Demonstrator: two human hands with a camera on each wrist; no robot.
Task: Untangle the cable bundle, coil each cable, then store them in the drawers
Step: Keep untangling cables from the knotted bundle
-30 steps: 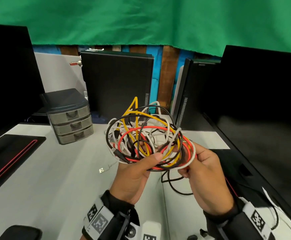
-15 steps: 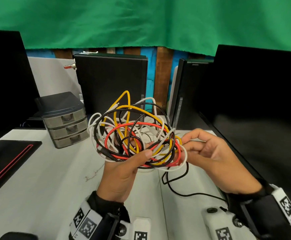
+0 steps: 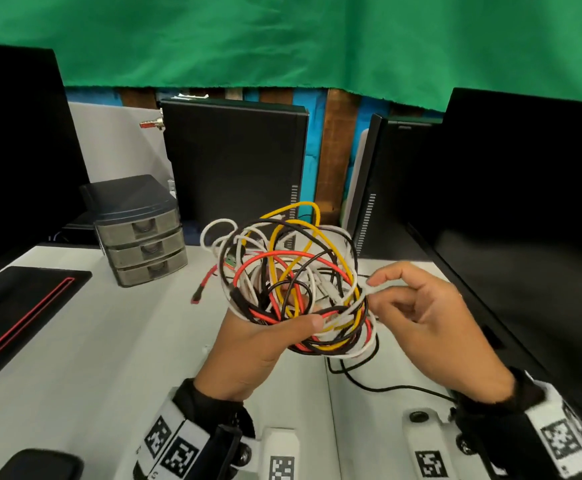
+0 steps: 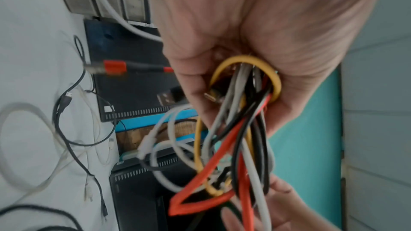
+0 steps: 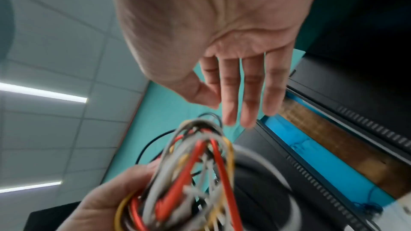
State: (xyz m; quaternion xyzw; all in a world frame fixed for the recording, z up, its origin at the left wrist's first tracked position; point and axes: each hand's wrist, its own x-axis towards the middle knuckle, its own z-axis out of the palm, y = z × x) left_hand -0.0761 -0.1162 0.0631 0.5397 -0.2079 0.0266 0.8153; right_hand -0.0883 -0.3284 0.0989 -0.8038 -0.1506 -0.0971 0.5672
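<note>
Head view: cable bundle (image 3: 293,282) is clamped by left hand (image 3: 261,348); right hand (image 3: 431,327), fingers now loosened, has been drawn off, so untangling is barely begun.

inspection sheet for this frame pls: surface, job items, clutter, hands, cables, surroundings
Surface: white desk, a seam running down its middle.
Job's things: cable bundle of red, yellow, black and white cables, tangled, held above the desk; three-drawer unit at back left, all drawers closed.
Clutter: black pad with red stripe at left; dark object at the near-left edge.
Hands: left hand grips the bundle; right hand, fingers relaxed, touches a white strand at the bundle's right edge.
Cables: black cable trails from the bundle across the desk; red-tipped end dangles left.
Surroundings: green cloth overhead; black computer case behind; dark monitors at both sides.
</note>
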